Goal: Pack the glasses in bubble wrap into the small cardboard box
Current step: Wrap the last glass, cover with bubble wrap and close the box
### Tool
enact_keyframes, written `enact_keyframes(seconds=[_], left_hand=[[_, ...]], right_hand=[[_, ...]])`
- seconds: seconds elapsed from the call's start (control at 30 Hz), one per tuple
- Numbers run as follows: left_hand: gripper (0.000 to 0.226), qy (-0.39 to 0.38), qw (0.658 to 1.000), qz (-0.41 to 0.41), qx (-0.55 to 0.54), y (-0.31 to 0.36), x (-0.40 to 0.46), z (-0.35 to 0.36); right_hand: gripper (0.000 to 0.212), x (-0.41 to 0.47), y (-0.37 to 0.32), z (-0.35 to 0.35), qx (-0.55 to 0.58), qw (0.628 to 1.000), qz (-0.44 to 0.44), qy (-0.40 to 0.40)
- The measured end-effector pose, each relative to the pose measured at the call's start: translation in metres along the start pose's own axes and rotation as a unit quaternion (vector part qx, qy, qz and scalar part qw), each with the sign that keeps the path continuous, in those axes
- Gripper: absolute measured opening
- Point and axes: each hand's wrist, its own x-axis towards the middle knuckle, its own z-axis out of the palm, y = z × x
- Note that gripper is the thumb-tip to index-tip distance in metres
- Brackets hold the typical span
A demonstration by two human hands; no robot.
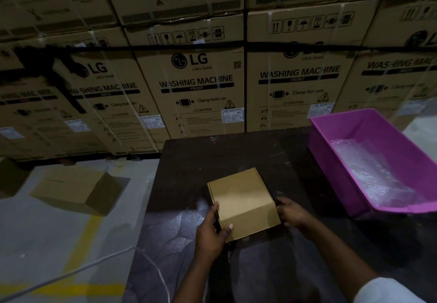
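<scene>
A small brown cardboard box (242, 202) sits closed on the dark table (236, 156), near its middle. My left hand (211, 231) grips the box's near left corner, thumb on the lid. My right hand (289, 211) holds the box's right side with fingers curled against the wall. A pink plastic tub (331, 160) stands at the right of the table, and clear bubble wrap (371, 172) lies inside it. No glasses can be made out in the wrap or anywhere else.
A wall of large washing machine cartons (201, 78) rises behind the table. On the floor at the left lies a bigger cardboard box (75, 189). A white cable (94, 265) runs across the floor to the table's near left edge.
</scene>
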Motion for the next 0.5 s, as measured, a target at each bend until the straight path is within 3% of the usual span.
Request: enact_keyframes(seconds=[0.13,0.3,0.5], left_hand=[[0.075,-0.003,1.0,-0.007,0.005,0.002,0.0,-0.002],[0.074,-0.007,0.999,-0.021,0.023,0.003,0.001,-0.004],[0.073,-0.016,0.994,0.01,0.109,0.006,0.001,-0.009]], right_hand=[[0.058,0.005,0.001,0.005,-0.175,0.982,-0.067,0.01],[0.068,-0.004,0.002,-0.004,-0.328,0.933,-0.146,-0.012],[0.076,-0.002,-0.006,-0.014,-0.38,0.898,-0.22,-0.034]])
